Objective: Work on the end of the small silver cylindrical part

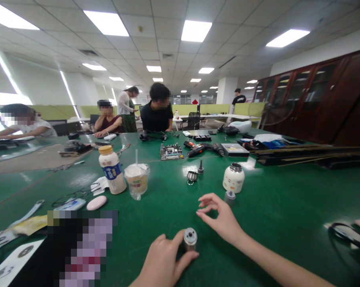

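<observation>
A: In the head view, where is the cylinder (190,237)?
B: At the left hand (162,261), upright above the green surface (275,215), between the thumb on its near side and the fingers on its left.
A: So that hand is clamped on it?
B: Yes, thumb and fingers pinch it; the top face shows clear of them. I can't tell whether its base touches the surface.
A: And the right hand (220,219)?
B: Beyond the cylinder and to its right, well clear of it, with thumb and index fingertips apart.
A: What is near that one?
B: A grey part (229,197) just behind it, in front of the bottle (233,179).
</observation>
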The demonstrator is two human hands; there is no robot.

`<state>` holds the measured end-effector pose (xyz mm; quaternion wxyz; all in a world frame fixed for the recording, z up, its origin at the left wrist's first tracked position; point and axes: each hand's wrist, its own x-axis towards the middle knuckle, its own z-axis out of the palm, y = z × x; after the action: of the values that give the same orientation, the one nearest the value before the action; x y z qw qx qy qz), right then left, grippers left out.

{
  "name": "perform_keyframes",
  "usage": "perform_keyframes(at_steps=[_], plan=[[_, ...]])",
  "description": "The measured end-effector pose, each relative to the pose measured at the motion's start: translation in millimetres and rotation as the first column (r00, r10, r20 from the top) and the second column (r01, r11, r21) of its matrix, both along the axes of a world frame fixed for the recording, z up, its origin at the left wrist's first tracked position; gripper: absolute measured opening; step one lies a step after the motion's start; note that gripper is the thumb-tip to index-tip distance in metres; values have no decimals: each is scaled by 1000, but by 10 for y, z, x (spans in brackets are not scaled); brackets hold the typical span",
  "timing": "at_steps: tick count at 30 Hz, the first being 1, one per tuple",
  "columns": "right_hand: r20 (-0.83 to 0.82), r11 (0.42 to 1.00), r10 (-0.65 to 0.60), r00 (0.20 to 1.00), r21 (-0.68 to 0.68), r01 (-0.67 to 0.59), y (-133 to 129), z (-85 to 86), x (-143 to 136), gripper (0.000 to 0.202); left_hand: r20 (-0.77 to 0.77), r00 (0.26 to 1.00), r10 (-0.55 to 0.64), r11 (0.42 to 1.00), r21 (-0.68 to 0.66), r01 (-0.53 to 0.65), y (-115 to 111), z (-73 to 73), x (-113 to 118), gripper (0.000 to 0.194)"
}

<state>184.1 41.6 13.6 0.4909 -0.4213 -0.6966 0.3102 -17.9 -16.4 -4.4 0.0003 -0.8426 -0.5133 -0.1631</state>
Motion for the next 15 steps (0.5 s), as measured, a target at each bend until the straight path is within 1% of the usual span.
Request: perform_keyframes(at_steps=[4, 7, 11, 13, 15], plan=[[34, 994, 97, 995, -61, -95, 82, -159, 82, 21, 1, 1000, -12, 999, 34, 12, 10, -27, -7, 34], [-7, 994, 86, 996, -73, -86, 85, -174, 75, 24, -3, 1000, -3, 999, 38, 3, 10, -30, -3, 34], [-112, 996, 58, 992, -65, -66, -17, -30, -32, 29, 10, 1000, -8, 999, 34, 8, -1, -15, 4, 34], [-149, 994, 94, 984, -47, -102, -135, 64, -119, 29, 15, 1000, -11, 1000, 20, 11, -5, -8, 5, 31], [-136, 981, 186, 973, -21, -190, -267, 140, -198, 22, 6, 1000, -11, 1000, 8, 11, -8, -5, 5, 29]])
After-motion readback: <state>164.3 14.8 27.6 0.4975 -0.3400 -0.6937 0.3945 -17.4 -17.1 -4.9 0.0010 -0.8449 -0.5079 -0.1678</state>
